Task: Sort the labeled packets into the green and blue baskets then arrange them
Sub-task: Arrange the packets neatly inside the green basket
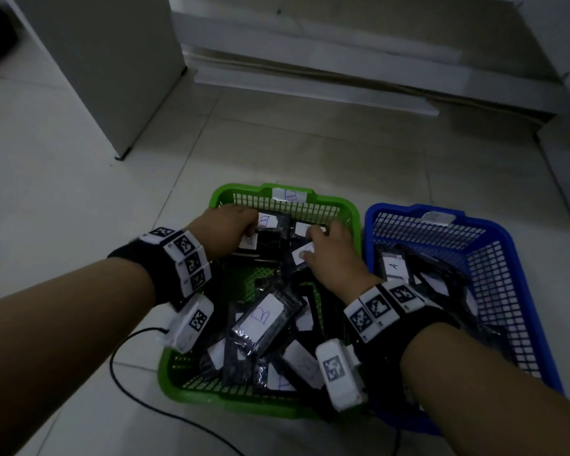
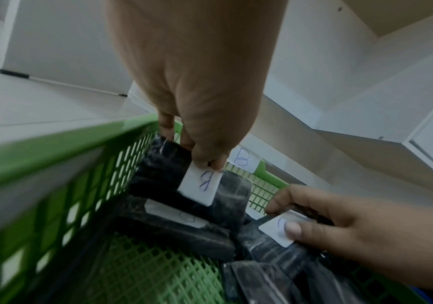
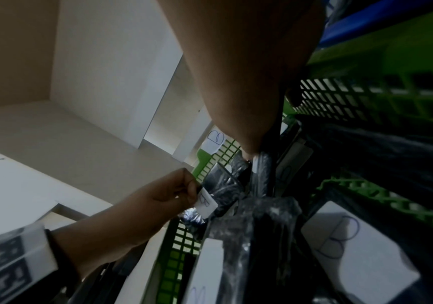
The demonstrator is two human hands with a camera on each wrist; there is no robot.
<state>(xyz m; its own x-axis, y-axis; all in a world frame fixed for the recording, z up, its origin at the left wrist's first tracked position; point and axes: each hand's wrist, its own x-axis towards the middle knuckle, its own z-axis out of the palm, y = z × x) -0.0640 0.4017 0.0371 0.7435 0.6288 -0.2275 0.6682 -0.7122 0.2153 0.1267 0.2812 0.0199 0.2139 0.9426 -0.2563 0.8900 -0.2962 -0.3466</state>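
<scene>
Forearms foremost | both hands [image 1: 231, 225] [image 1: 333, 255] pinch glossy black packets [image 2: 184, 185] | green lattice basket [image 1: 185, 366]

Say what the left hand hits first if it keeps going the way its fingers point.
Probably the green basket's far mesh wall, under its B tag. The left hand pinches a B-labeled packet and points that way; depth is unclear.

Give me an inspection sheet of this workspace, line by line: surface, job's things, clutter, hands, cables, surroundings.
Surface: pale tiled floor.
Job's things: green basket tagged B, full of dark packets labelled B; blue basket beside it holds a packet labelled A.
Clutter: nothing seen.
Hands: left hand pinches a B packet; right hand grips another packet, both at the green basket's far end.
Cables: black cable on the floor.
Surroundings: white cabinet, white shelving.
</scene>
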